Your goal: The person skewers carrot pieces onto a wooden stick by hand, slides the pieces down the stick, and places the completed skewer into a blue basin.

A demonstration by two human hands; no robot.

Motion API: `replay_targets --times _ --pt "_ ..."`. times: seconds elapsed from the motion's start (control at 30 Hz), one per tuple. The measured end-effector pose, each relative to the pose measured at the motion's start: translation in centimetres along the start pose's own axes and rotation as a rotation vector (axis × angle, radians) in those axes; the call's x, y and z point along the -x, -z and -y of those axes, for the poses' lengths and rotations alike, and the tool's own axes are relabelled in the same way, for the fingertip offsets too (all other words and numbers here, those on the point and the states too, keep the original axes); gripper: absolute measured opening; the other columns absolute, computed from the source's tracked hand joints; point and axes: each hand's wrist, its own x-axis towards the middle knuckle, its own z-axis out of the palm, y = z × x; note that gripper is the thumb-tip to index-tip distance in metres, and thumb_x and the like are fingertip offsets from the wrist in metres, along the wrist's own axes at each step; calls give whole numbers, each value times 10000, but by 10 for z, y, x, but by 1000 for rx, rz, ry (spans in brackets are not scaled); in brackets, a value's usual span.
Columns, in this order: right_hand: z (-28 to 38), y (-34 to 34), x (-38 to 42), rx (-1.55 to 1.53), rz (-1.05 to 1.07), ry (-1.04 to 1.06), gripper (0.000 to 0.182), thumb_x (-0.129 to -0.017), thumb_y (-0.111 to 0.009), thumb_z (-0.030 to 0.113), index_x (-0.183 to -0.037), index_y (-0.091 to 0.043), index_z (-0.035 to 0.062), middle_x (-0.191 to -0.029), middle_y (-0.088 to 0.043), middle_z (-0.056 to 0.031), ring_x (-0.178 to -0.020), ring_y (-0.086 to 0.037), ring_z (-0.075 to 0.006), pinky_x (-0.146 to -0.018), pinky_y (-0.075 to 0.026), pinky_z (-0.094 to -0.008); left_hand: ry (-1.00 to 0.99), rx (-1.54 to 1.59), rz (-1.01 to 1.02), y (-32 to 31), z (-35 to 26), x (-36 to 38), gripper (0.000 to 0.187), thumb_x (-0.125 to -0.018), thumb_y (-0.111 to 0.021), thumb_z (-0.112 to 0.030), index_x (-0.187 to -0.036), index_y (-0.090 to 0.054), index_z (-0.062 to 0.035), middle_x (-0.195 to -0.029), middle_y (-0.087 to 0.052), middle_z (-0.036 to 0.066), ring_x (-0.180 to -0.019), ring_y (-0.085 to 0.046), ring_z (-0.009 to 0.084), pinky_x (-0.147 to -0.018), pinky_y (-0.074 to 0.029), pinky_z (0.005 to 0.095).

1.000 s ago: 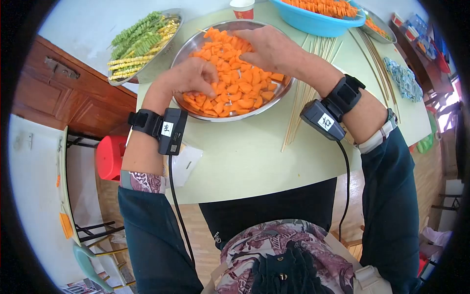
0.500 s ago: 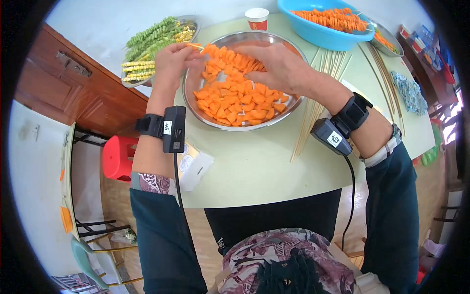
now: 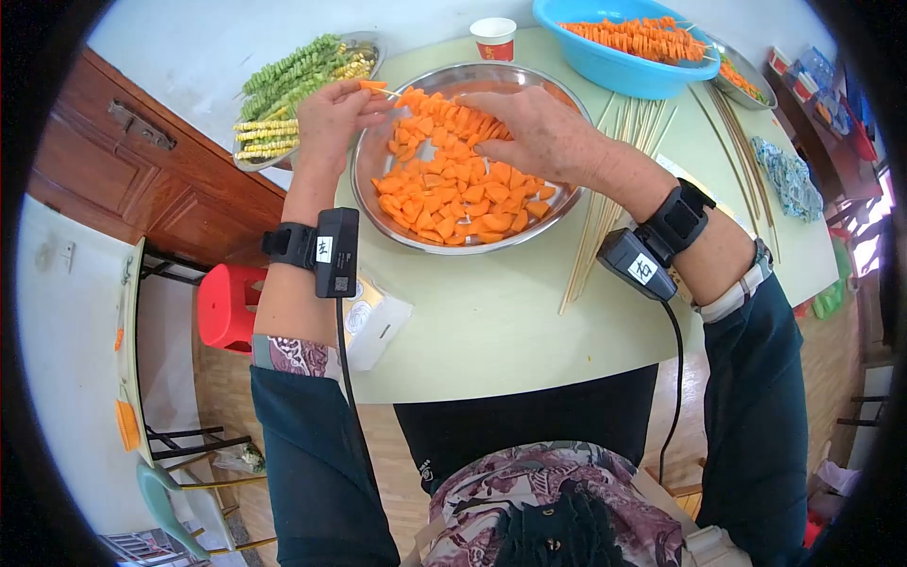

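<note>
A round metal basin (image 3: 482,249) holds many orange carrot slices (image 3: 463,194). At its upper left rim, my left hand (image 3: 333,118) is closed on a thin skewer (image 3: 392,93) with orange slices at the fingertips. The skewer points right, over the basin. My right hand (image 3: 534,132) hangs over the right part of the basin, thumb and fingers apart, beside a row of slices (image 3: 463,118). Whether its fingertips touch that row is hard to tell.
Bare skewers (image 3: 605,222) lie right of the basin. A blue tub (image 3: 605,66) of threaded carrot and a paper cup (image 3: 494,40) stand behind. A tray of green and yellow skewers (image 3: 378,59) is at the left, a small box (image 3: 378,326) in front.
My right hand has barely shifted, and its fingers remain apart. A little more of the skewer shows between my left fingertips and the row of slices.
</note>
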Motion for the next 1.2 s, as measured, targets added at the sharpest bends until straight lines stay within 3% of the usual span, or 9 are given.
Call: replay_targets --times 0.13,0.47,0.53,0.73,1.07,1.2 --pt "-1 -1 0 -4 -1 11 471 -779 -647 165 -1214 -495 73 -859 -637 -179 -719 -629 -241 -692 -521 -315 2 -64 10 0 0 -2 275 -850 -557 -58 -1066 -508 105 -963 -619 179 -818 -650 228 -654 -557 264" --pt "-3 -3 0 2 -5 14 450 -779 -643 162 -1186 -501 34 -874 -634 -189 -752 -635 -262 -717 -523 -321 -178 -286 -14 -3 4 -4 180 -863 -516 -30 -998 -573 75 -928 -637 141 -798 -654 195 -641 -558 253" --pt "-2 -2 0 12 -9 13 443 -780 -641 161 -1180 -504 28 -873 -634 -190 -753 -636 -264 -715 -525 -324 -241 -473 -32 -3 4 -4 169 -863 -508 -24 -984 -591 60 -914 -642 129 -787 -656 186 -641 -555 249" --pt "4 1 2 -18 28 -30 403 -788 -625 156 -1142 -504 5 -831 -635 -195 -759 -639 -273 -709 -525 -336 -265 -610 -41 -5 3 -3 169 -858 -495 -13 -962 -605 61 -854 -654 121 -760 -660 169 -644 -552 249" --pt "-2 -2 1 -84 10 30 411 -775 -621 149 -1130 -508 -24 -841 -623 -231 -761 -627 -301 -702 -507 -349 -309 -608 -30 -9 -5 3 157 -833 -537 -21 -945 -613 58 -816 -666 120 -741 -665 154 -638 -546 239" --pt "-1 0 1 -118 28 27 441 -781 -613 147 -1171 -491 -18 -804 -620 -228 -663 -627 -269 -638 -511 -327 -370 -651 -31 -9 -5 3 148 -827 -553 -32 -929 -623 49 -796 -668 108 -739 -663 142 -632 -536 227"
